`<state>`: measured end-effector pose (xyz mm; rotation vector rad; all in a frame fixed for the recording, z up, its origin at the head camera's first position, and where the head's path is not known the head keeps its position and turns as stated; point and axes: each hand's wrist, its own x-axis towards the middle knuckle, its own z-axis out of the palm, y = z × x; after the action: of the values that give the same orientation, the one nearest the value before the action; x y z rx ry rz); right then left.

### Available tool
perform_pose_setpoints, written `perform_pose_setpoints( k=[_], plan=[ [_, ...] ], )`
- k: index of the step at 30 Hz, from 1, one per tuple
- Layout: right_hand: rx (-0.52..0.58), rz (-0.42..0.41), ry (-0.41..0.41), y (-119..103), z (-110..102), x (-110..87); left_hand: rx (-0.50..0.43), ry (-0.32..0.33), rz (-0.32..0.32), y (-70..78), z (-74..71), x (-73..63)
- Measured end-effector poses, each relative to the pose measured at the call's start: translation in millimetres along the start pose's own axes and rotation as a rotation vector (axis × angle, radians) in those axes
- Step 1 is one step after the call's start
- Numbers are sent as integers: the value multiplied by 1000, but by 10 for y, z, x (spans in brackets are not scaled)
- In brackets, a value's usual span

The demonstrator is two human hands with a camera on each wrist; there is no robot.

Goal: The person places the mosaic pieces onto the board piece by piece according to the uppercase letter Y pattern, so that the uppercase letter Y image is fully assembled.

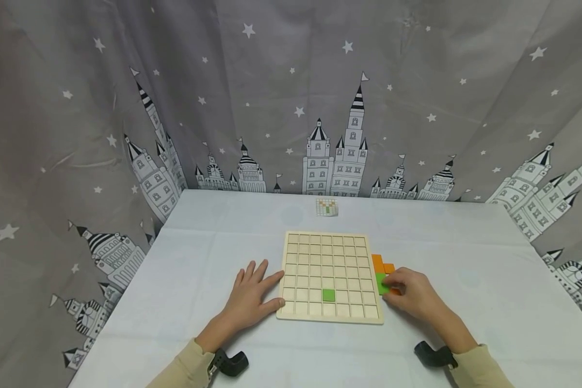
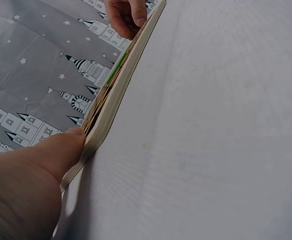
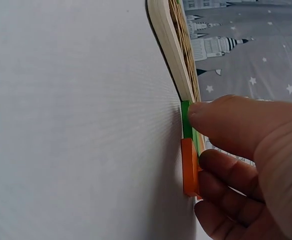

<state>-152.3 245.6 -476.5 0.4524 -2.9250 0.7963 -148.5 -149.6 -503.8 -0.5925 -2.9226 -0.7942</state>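
Note:
A pale wooden grid board (image 1: 330,320) lies on the table, one green square tile (image 1: 328,295) sitting in a cell near its front. My left hand (image 1: 249,296) rests at the board's left edge with fingers spread, its thumb on the rim in the left wrist view. At the board's right side, my right hand (image 1: 414,293) pinches a green tile (image 3: 187,120) between thumb and index finger, the other fingers curled. Loose orange tiles (image 1: 377,263) lie around that green one; an orange tile (image 3: 189,167) stands beside it in the right wrist view. My fingers partly cover this cluster.
A small card (image 1: 327,208) printed with a coloured grid pattern lies behind the board. White cloth (image 1: 213,226) covers the table. A grey curtain (image 1: 271,64) with castles and stars hangs along the back and sides.

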Motion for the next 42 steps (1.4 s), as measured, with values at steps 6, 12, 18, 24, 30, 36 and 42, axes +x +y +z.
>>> perform_pose_setpoints(
  k=[6,12,18,24,30,36,42],
  plan=[
    [-6,2,2,-2,10,-2,-11,16,12,1,2,-6],
    [-11,-1,8,-9,10,-5,-2,-13,-7,7,-7,1],
    [-18,10,0,-6,16,-1,9,-24,-17,-6,7,10],
    [-16,7,4,-4,19,-7,6,-20,-19,-8,13,13],
    [-12,0,8,1,22,-14,0,-16,-16,-4,14,13],
    [1,-14,7,9,22,-18,-2,-18,-14,-1,12,11],
    [19,-38,-3,17,19,-15,0,-17,-19,-1,14,16]
  ],
)
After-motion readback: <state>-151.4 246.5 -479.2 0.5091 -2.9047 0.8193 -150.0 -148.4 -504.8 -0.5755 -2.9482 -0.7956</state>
